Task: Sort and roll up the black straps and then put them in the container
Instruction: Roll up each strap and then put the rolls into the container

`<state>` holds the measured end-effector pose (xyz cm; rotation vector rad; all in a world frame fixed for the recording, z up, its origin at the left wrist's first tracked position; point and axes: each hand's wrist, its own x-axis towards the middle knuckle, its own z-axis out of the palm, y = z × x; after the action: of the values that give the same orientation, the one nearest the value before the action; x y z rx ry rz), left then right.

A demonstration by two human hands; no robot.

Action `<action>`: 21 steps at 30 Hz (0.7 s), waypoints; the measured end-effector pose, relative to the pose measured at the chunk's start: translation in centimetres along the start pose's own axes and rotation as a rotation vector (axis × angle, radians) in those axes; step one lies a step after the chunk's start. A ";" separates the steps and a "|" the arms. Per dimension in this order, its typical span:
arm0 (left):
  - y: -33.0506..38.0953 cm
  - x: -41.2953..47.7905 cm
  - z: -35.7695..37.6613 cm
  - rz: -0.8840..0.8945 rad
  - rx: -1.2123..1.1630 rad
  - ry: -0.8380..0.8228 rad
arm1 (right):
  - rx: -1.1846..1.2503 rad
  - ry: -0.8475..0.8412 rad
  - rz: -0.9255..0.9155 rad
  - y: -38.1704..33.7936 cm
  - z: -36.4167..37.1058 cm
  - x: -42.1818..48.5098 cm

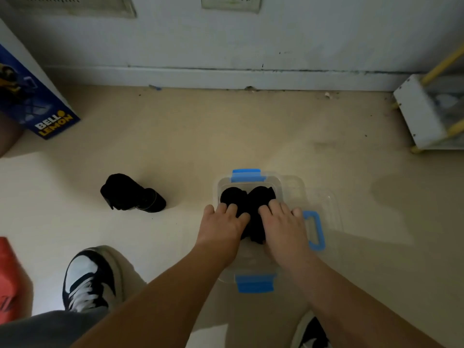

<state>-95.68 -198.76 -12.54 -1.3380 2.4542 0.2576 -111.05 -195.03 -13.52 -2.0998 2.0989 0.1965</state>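
Both the left hand point(223, 228) and the right hand point(285, 226) lie spread, palms down, on the rolled black straps point(247, 197) inside the clear container point(283, 187), pinching nothing. More rolled straps point(131, 193) sit on the floor well left of the container. They look soft, light and springy, so each roll is probably best gripped around its middle to stop it uncoiling.

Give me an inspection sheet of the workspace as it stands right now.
Surface: beige floor, dusty along the wall.
Job's things: clear container with blue clips holds black rolled straps; another black bundle lies on the floor to its left.
Clutter: blue box, white rack, red object.
Grippers: left hand and right hand press on the straps inside.
Cables: nothing seen.
Surroundings: white wall, wall socket.
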 end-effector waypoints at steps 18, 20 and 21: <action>-8.9 -2.8 0.1 -0.156 -0.656 0.522 | 0.699 -0.061 0.114 -7.9 -5.2 4.0; -12.7 -4.3 0.6 -0.306 -0.629 0.454 | 0.779 -0.024 0.073 -10.9 -5.1 5.0; -14.6 -4.9 0.9 -0.378 -0.590 0.369 | 0.820 -0.008 0.057 -12.5 -4.9 5.5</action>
<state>-80.73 -202.53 -11.56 -2.2365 2.4270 0.7367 -98.64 -201.48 -9.55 -1.5280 1.7806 -0.5540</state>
